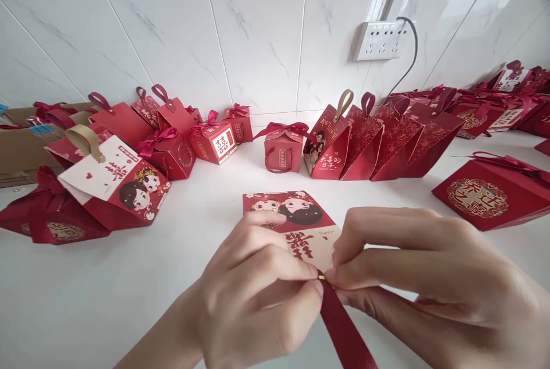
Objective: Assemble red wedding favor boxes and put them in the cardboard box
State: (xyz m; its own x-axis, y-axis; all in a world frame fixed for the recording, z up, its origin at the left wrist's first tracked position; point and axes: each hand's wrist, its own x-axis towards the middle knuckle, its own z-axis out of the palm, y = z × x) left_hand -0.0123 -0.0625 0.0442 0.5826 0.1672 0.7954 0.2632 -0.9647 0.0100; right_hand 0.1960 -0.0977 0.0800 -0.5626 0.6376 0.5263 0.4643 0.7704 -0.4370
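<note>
A red and cream gift box [301,208] with two cartoon figures lies in front of me, its printing upside down. A dark red strap [346,326] runs from the box's near end toward the bottom edge. My left hand [262,283] is closed, thumb and forefinger pinching this strap beside a small gold fastener [321,278]. From the other side, my right hand [412,271] pinches the strap at the same spot, its fingertips almost meeting the left ones. Fingers hide the near end of the box and part of the fastener.
Several finished red gift boxes [172,151] stand at left, beside brown cardboard [21,154]. A small bow-tied box [283,151] and a row of slanted handled boxes [361,145] stand behind. A larger box [494,191] sits right. A socket [380,40] is on the tiled wall.
</note>
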